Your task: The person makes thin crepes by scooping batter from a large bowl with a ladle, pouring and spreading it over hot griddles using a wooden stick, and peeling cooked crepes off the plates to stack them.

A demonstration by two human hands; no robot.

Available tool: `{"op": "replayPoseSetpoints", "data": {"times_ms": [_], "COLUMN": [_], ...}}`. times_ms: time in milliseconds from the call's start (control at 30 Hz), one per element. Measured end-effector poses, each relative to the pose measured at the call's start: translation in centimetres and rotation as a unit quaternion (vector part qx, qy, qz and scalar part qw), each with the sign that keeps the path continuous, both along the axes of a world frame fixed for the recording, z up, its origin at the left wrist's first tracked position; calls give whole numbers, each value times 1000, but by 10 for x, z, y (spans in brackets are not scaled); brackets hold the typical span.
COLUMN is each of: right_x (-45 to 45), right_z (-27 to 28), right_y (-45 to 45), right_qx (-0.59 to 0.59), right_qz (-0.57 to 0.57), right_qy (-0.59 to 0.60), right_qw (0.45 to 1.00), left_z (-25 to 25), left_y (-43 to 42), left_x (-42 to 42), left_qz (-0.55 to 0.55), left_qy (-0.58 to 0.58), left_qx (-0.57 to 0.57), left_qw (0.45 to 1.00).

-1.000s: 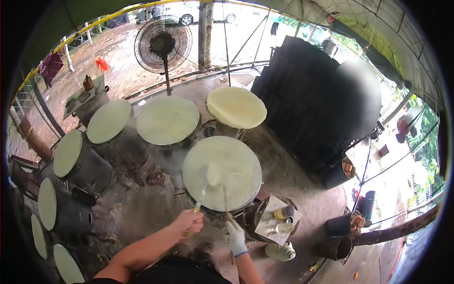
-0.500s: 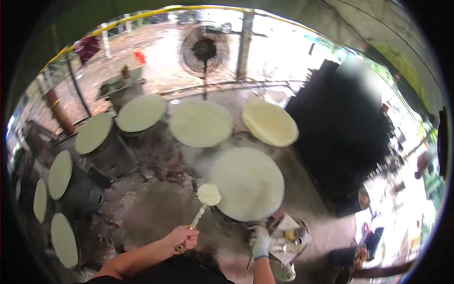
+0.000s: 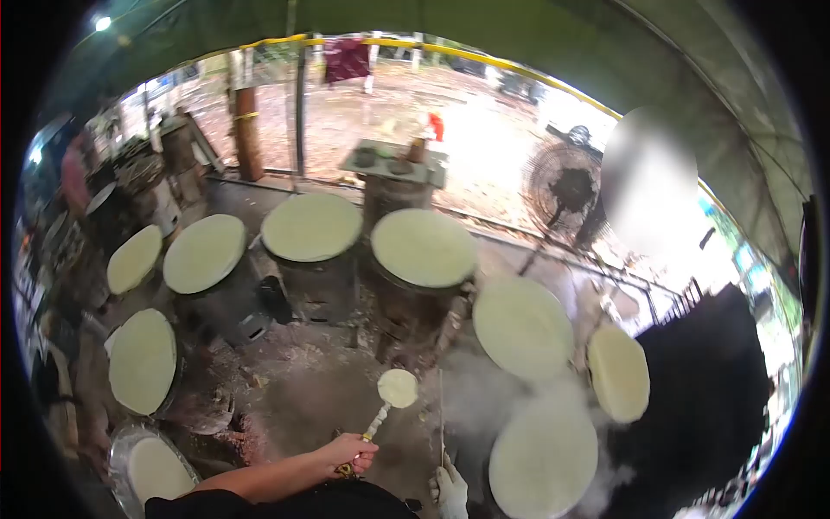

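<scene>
My left hand [image 3: 350, 453] is closed around the handle of a ladle [image 3: 398, 388]. Its round bowl shows a pale, cream-coloured surface, and wrapping covers part of the handle. In a white glove, my right hand [image 3: 450, 491] grips a thin stick [image 3: 442, 406] that points upward, to the right of the ladle. Right of that hand is a steaming drum with a round pale top [image 3: 543, 458]. Another pale round top [image 3: 522, 329] lies beyond it. At the lower left sits a metal-rimmed basin of pale liquid [image 3: 160, 474].
Several drums with pale round tops, such as one [image 3: 424, 248] at the back, stand in an arc. A fan [image 3: 566, 186] and a blurred person [image 3: 650, 182] are at the right. A dark stack [image 3: 700, 381] stands at far right. Steam drifts between drums.
My view has turned left, so the drums appear farther right. The ladle stays in my left hand. My right hand now shows a thin stick held upright and is lower in view.
</scene>
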State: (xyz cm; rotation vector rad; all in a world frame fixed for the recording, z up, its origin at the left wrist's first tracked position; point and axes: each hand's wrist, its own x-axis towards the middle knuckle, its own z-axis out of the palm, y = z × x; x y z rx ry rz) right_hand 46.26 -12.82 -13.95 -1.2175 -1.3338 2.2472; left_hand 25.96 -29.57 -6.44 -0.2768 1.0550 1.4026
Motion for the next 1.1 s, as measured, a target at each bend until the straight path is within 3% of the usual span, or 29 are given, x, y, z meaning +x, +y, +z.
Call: {"op": "replayPoseSetpoints", "data": {"times_ms": [100, 233, 267, 367, 400, 600, 667, 767, 833, 900, 1000, 1067, 1100], "right_x": [-77, -169, -190, -248, -266, -368, -399, -439, -463, -483, -527, -571, -591], "right_z": [26, 24, 34, 29, 50, 121, 96, 83, 98, 120, 118, 125, 97], "right_y": [-8, -13, -15, -21, -25, -79, -90, -103, -112, -111, -88, -63, -55], "right_qx": [29, 88, 131, 114, 143, 188, 76, 322, 292, 351, 218, 135, -49], "right_qz": [69, 131, 156, 176, 238, 386, 465, 561, 626, 679, 790, 843, 838], "right_qy": [-79, -56, -99, -92, -108, 31, 14, 98, 91, 142, 202, 224, 143], "right_qw": [994, 986, 974, 973, 955, 903, 882, 756, 717, 629, 537, 471, 524], "left_z": [-9, -5, -3, -1, 0, -1, 7, -4, 38, 46, 12, 3, 4], "left_y": [-20, -41, -47, -67, -75, -100, -105, -111, -102, -90, -87, -90, -87], "left_x": [-49, -113, -126, -160, -168, -197, -204, -215, -228, -241, -245, -251, -257], "left_qz": [35, 71, 85, 111, 138, 266, 312, 343, 325, 372, 452, 438, 457], "left_qy": [-3, 23, 27, 17, 16, 8, 9, 15, 78, 105, 122, 127, 110], "left_qx": [-5, -30, -38, -22, -20, 9, 5, 15, -150, -186, -152, -212, -218], "left_qw": [999, 997, 995, 993, 990, 964, 950, 939, 930, 903, 871, 864, 855]}}
